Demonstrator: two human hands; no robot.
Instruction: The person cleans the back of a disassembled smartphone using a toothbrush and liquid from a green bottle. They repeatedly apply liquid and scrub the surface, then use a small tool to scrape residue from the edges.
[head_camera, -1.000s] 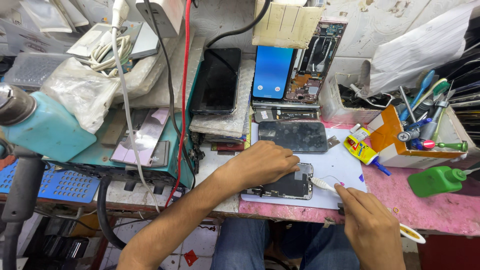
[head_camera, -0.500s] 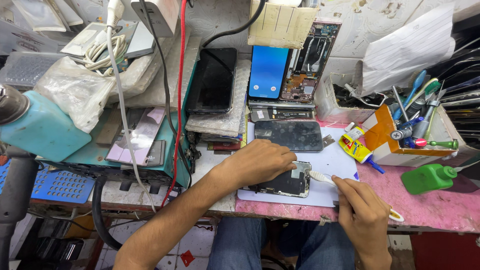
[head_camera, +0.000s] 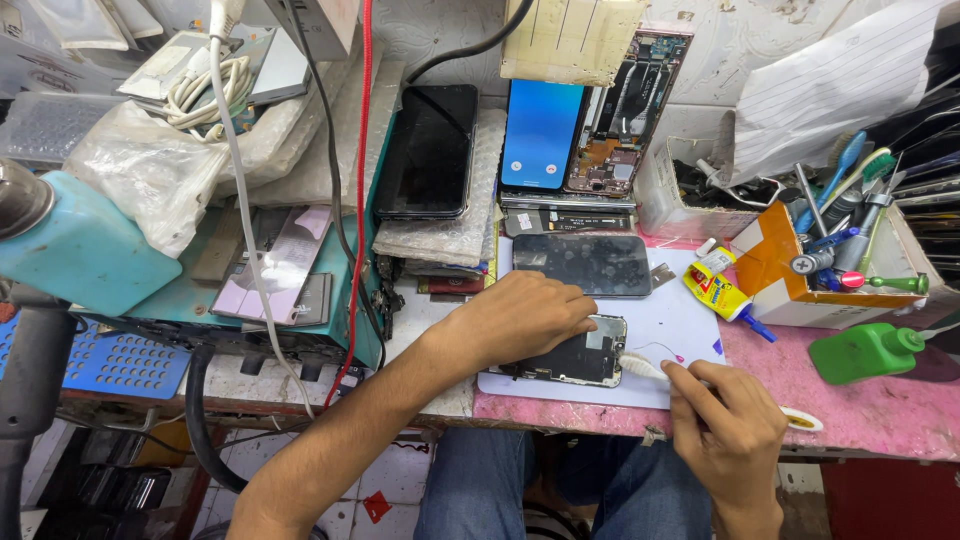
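Pinning the opened phone (head_camera: 575, 352) flat under my left hand (head_camera: 520, 320) on the white mat (head_camera: 680, 325), pink bench (head_camera: 880, 410) cluttered all round; my right hand (head_camera: 725, 430) pinches what looks like a toothbrush (head_camera: 640, 366), bristles touching its edge.

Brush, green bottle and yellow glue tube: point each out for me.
brush (head_camera: 640, 366), head view, on its white bristle head.
green bottle (head_camera: 860, 352), head view, on its body.
yellow glue tube (head_camera: 716, 292), head view, on its yellow middle.

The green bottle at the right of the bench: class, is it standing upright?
No: the green bottle lies on its side on the pink bench top, its nozzle pointing right.
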